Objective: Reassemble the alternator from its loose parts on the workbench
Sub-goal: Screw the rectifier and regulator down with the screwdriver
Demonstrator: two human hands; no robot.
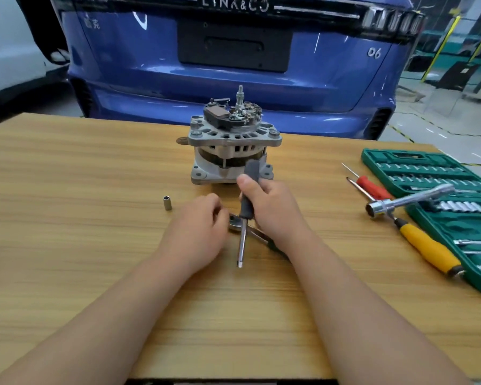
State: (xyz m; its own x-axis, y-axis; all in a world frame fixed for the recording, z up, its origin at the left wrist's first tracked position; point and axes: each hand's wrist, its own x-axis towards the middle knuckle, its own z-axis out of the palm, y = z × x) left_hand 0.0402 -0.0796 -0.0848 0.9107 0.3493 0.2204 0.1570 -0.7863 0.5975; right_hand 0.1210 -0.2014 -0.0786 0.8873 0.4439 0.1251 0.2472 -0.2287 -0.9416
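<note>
**Alternator** (pixel 235 145): stands upright at mid-table, shaft end up. The rear parts sit bare on top with no cover over them. Standing this way, its top fasteners face you, which suits the work left to do.

**Right hand** (pixel 265 209): your fingers are wrapped round the grey handle of the driver (pixel 242 240), thumb up along the grip. The shaft points down and back toward you, square tip bare and just above the table (pixel 67 190). That bare tip suggests you hold it this way to take a socket.

**Left hand** (pixel 203 226): fingers curled, tips at the head of the ratchet (pixel 233 221). Whether they pinch something there or only touch it cannot be told.

**Ratchet**: lies flat under both hands, handle running off beneath your right wrist.

**Socket** (pixel 167 202): stands alone on end, left of your left hand, within easy reach. It is likely the piece meant for the driver.

**Case** (pixel 400 162): green, open at the right edge of the table, with rows of sockets showing.

**Red screwdriver** (pixel 372 188) and **yellow wrench** (pixel 428 247): laid beside and across the case, well apart from the alternator and out of the working space.

**Car** (pixel 317 79): blue, parked tail-on behind the table.
</note>
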